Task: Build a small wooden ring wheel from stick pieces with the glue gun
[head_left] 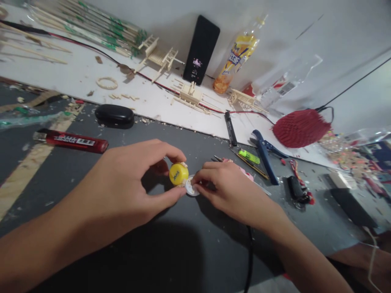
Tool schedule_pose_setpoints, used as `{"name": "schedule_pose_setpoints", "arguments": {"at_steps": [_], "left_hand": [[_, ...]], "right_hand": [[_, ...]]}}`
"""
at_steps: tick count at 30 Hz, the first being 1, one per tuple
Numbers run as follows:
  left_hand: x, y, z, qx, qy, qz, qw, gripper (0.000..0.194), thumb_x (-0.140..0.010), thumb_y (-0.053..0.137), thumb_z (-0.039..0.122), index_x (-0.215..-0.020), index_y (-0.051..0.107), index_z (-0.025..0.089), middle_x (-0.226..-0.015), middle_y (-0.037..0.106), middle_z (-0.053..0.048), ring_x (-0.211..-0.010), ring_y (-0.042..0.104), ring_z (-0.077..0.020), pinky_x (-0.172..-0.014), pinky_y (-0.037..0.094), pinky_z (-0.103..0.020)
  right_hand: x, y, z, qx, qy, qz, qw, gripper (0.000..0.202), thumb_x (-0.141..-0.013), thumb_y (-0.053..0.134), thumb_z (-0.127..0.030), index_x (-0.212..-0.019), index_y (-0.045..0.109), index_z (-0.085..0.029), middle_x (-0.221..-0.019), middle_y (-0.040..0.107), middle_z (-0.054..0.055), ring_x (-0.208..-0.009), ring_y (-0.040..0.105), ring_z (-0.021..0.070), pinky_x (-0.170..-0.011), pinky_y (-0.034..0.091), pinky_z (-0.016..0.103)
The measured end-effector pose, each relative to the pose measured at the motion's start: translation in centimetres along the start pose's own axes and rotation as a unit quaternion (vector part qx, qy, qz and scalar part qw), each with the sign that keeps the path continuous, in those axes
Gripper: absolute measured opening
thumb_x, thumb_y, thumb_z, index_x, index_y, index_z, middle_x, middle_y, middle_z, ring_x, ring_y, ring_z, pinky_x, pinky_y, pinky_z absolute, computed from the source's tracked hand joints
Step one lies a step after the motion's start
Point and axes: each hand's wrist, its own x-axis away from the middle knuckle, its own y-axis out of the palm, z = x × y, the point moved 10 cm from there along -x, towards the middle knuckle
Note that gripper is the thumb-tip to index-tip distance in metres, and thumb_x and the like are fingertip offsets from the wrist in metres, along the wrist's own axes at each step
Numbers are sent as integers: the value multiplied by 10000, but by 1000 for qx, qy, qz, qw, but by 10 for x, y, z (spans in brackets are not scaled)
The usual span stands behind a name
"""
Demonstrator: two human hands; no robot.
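My left hand (pixel 134 183) is closed around a yellow bottle cap (pixel 178 174), its thumb and index finger at the cap's edges. Small pale bits show at the rim of the cap. Just right of it, a small white disc (pixel 191 188) sits low over the dark table. My right hand (pixel 222 183) has its fingertips pinched together over this disc; whatever lies between them is too small to name.
Behind the hands are a black case (pixel 114 115), a red lighter (pixel 76 141), small wooden models (pixel 191 95), a phone (pixel 201 49) and a bottle (pixel 236 57). Blue-handled cutters (pixel 265 156), a green highlighter piece (pixel 249 156) and keys (pixel 296 189) lie to the right.
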Motion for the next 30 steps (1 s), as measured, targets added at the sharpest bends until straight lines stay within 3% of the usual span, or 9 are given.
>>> {"name": "schedule_pose_setpoints", "arguments": {"at_steps": [3, 5, 8, 11, 16, 19, 24, 30], "left_hand": [[1, -7, 2, -14, 11, 10, 1000, 345, -979, 695, 577, -1221, 807, 358, -1067, 874, -3, -1213, 811, -312, -968, 671, -314], [2, -12, 6, -37, 31, 25, 999, 295, -988, 704, 519, -1209, 807, 354, -1088, 874, -2, -1173, 817, -304, -957, 664, -319], [10, -22, 19, -91, 102, 97, 986, 188, -998, 725, 440, -1159, 787, 367, -1113, 859, 42, -1024, 827, -243, -912, 633, -290], [24, -30, 33, -135, 170, 181, 959, 147, -1048, 724, 391, -1194, 735, 401, -1168, 851, 88, -985, 833, -184, -880, 599, -246], [29, -24, 29, -162, 176, 173, 955, 223, -1058, 698, 413, -1278, 697, 451, -1259, 838, 103, -1009, 848, -184, -800, 595, -245], [30, -22, 27, -159, 180, 165, 957, 226, -1043, 705, 440, -1267, 729, 463, -1234, 843, 102, -904, 846, -184, -795, 621, -258], [30, -19, 27, -169, 175, 160, 957, 245, -1058, 715, 417, -1300, 695, 448, -1259, 849, 102, -931, 853, -196, -958, 613, -279], [32, -20, 30, -192, 185, 169, 949, 255, -1052, 696, 435, -1303, 655, 455, -1225, 864, 109, -877, 846, -208, -995, 614, -303]], "right_hand": [[6, -10, -5, -70, -15, 46, 996, 207, -1065, 674, -90, -978, 855, -142, -920, 808, 74, -839, 719, 211, -793, 430, 361], [15, -26, -2, -182, 16, 133, 974, 181, -1043, 723, -140, -932, 860, -186, -863, 804, 28, -789, 710, 177, -758, 455, 329], [33, -35, 9, -364, 97, 258, 890, 122, -969, 842, -269, -856, 881, -243, -761, 794, -14, -699, 699, 160, -645, 483, 285], [39, -26, 6, -479, 123, 308, 813, 77, -864, 928, -273, -798, 896, -249, -669, 773, -20, -592, 667, 146, -557, 517, 247], [36, -15, 6, -552, 120, 332, 755, 108, -789, 999, -221, -750, 906, -260, -657, 804, -13, -565, 683, 130, -571, 593, 210], [35, -11, 8, -573, 122, 326, 742, 137, -767, 1041, -256, -746, 905, -262, -659, 805, -3, -584, 711, 157, -584, 627, 241], [34, -8, 6, -546, 126, 300, 772, 150, -826, 1015, -339, -788, 900, -250, -695, 817, 27, -681, 784, 225, -613, 667, 304], [31, -11, 1, -579, 92, 311, 748, 135, -819, 963, -167, -762, 919, -281, -651, 807, -19, -587, 744, 150, -616, 667, 237]]}}
